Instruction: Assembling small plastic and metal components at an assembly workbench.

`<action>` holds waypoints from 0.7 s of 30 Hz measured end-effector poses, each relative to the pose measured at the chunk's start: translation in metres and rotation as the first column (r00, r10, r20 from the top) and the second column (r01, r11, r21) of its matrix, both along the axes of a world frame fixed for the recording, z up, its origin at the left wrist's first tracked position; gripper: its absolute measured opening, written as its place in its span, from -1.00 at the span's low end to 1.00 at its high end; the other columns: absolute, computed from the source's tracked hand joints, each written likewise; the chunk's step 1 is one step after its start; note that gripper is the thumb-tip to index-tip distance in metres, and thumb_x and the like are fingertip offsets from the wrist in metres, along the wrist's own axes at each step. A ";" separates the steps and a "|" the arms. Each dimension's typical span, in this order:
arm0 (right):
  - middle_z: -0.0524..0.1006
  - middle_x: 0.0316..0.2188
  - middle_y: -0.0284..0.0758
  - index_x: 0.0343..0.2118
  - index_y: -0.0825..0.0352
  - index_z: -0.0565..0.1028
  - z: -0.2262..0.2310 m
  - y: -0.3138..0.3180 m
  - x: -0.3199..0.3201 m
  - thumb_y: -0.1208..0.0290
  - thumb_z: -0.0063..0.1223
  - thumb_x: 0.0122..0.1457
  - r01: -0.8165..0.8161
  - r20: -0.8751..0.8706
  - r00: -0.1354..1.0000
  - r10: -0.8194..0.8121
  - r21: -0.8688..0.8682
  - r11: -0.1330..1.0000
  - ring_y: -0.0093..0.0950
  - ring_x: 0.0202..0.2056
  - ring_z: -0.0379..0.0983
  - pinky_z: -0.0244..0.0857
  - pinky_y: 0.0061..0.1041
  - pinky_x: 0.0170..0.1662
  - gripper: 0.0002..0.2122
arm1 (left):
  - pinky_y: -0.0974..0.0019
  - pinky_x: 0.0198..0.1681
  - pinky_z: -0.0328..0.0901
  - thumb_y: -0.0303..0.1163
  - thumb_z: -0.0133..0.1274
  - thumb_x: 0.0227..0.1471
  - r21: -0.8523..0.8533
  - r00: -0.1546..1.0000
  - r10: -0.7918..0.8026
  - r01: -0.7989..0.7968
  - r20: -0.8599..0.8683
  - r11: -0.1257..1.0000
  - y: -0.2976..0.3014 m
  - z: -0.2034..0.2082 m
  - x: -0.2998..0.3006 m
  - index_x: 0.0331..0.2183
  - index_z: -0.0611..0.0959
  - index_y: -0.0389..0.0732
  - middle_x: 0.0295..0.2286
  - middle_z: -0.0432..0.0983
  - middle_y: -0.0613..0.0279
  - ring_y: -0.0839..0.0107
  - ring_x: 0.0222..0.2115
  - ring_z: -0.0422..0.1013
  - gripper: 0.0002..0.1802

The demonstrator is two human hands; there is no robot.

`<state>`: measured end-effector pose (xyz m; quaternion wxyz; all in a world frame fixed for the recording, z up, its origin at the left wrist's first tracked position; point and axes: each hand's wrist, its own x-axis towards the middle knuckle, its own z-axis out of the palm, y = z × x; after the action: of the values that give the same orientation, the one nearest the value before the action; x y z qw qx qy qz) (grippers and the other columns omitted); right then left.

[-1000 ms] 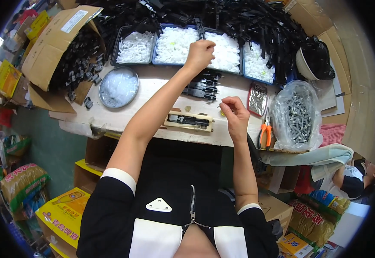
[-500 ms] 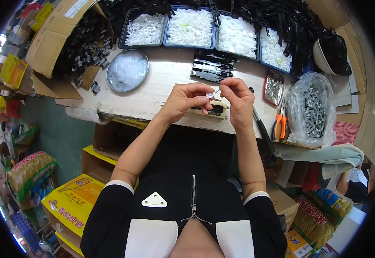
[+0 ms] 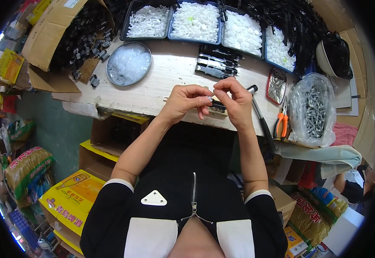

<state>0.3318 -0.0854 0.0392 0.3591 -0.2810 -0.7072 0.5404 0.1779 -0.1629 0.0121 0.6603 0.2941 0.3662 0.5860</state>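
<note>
Over the near edge of the workbench, my left hand [image 3: 182, 103] is closed, pinching a small white plastic piece [image 3: 209, 99] between thumb and fingers. My right hand [image 3: 236, 103] is closed in a pinch right beside it, thumb and forefinger almost touching the piece. A thin metal pin showed in that pinch a moment earlier; the fingertips now mostly hide it. Beneath both hands lies a block with a black part [image 3: 219, 105] on it, partly covered by the fingers. A hammer [image 3: 261, 121] rests just right of my right hand.
Trays of white plastic pieces [image 3: 195, 22] line the back. Black strips [image 3: 217, 65] and a round dish [image 3: 129, 64] lie nearer. At right are a red tin of pins [image 3: 277, 86], orange-handled pliers [image 3: 281, 124] and a bag of metal parts [image 3: 313, 109]. A carton [image 3: 52, 36] stands left.
My right hand has moved slightly left, bringing its fingertips up against the white piece in my left hand. The pin seen between them is now hidden. The view has shifted slightly.
</note>
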 end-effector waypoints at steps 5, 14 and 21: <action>0.46 -0.53 -0.30 -0.41 0.41 0.48 -0.004 -0.006 -0.011 0.65 0.07 -0.08 0.015 0.140 0.987 -0.079 0.408 0.913 -0.49 -0.47 0.37 0.22 -0.60 -0.35 -0.87 | 0.48 -0.66 0.34 -0.51 0.08 -0.07 0.003 0.996 0.072 -0.072 0.048 0.997 -0.002 -0.010 0.001 -0.40 0.53 -0.37 -0.56 0.48 0.14 0.47 -0.63 0.44 -0.86; 0.47 -0.44 -0.32 -0.41 0.35 0.47 -0.006 -0.013 -0.006 0.59 0.09 -0.08 -0.017 0.194 0.973 -0.126 0.602 0.798 -0.38 -0.40 0.37 0.17 -0.47 -0.32 -0.87 | 0.51 -0.70 0.32 -0.48 0.07 -0.05 -0.032 0.976 0.187 -0.185 0.106 0.982 -0.002 -0.015 0.005 -0.43 0.51 -0.33 -0.57 0.47 0.15 0.50 -0.66 0.41 -0.88; 0.43 -0.48 -0.38 -0.46 0.28 0.49 -0.021 -0.007 0.008 0.53 0.13 -0.11 0.006 0.268 0.934 -0.235 0.648 0.762 -0.43 -0.40 0.32 0.06 -0.47 -0.33 -0.89 | 0.53 -0.52 0.25 -0.48 0.12 -0.10 0.238 0.787 0.344 -0.255 -0.512 0.937 -0.003 -0.007 -0.005 -0.43 0.57 -0.28 -0.50 0.47 0.24 0.51 -0.57 0.35 -0.89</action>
<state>0.3402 -0.0923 0.0187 0.3425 -0.2749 -0.8785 0.1882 0.1729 -0.1657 0.0047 0.4017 0.4375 0.5341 0.6017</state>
